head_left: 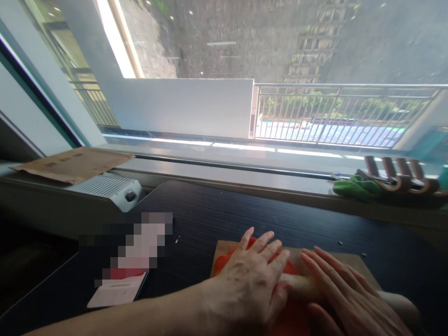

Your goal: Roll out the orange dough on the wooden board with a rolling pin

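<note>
A light-coloured rolling pin [304,285] lies across an orange-red flat sheet [224,261] on a wooden board [357,263]. My left hand [245,280] rests palm down over the sheet and the pin's left part, its fingers stretched out and slightly spread. Over the pin's right part lies my right hand [346,291], fingers long and straight, thumb on the near side. The pin's rounded right end [402,303] sticks out past this hand. Both palms are hidden, as is much of the sheet. I cannot tell what the sheet is made of.
The dark table [196,205] has small pale crumbs [178,240]. To the left lies a phone-like flat item [115,289], partly pixelated. A white heater [115,186] bears a brown envelope [73,163]. On the right sill sit a green cloth [357,186] and brown hooks [402,179], below the window.
</note>
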`<state>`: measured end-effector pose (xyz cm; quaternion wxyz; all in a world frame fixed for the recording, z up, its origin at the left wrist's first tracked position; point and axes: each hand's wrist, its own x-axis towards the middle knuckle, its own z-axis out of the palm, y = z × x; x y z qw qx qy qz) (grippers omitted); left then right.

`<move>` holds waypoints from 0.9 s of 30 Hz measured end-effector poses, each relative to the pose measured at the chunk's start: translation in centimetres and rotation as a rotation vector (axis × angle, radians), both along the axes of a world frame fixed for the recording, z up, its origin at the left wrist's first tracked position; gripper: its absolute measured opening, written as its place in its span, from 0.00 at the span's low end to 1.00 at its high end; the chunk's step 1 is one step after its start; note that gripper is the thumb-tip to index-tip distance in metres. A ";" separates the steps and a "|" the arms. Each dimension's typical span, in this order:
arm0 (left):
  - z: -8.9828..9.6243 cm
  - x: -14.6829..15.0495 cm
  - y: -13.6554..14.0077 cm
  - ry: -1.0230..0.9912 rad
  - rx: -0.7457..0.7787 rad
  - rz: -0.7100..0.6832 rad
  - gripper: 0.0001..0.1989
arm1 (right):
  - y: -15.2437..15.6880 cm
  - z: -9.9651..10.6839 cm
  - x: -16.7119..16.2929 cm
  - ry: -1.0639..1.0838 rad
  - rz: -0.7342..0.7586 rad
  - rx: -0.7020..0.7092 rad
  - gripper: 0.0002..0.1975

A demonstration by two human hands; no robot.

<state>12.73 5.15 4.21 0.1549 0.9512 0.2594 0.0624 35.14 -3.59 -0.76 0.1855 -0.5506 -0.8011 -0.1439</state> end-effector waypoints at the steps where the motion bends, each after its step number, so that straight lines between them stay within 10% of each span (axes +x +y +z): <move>1: 0.0 0.0 -0.1 -0.002 0.001 -0.011 0.26 | -0.3 0.0 0.1 0.007 0.005 0.015 0.28; 8: -0.7 2.0 4.3 0.071 -0.018 0.177 0.26 | 4.8 1.6 -0.3 -0.001 -0.196 -0.118 0.23; 16: 0.0 0.1 0.2 0.002 0.000 -0.024 0.27 | -0.3 0.7 -0.4 -0.024 -0.013 -0.005 0.28; 23: -0.5 2.3 5.0 0.118 -0.028 0.191 0.27 | 5.8 2.3 -1.0 -0.026 -0.252 -0.228 0.24; 27: -0.2 1.3 2.8 0.054 -0.039 0.121 0.27 | 3.9 1.9 -1.1 -0.034 -0.154 -0.157 0.23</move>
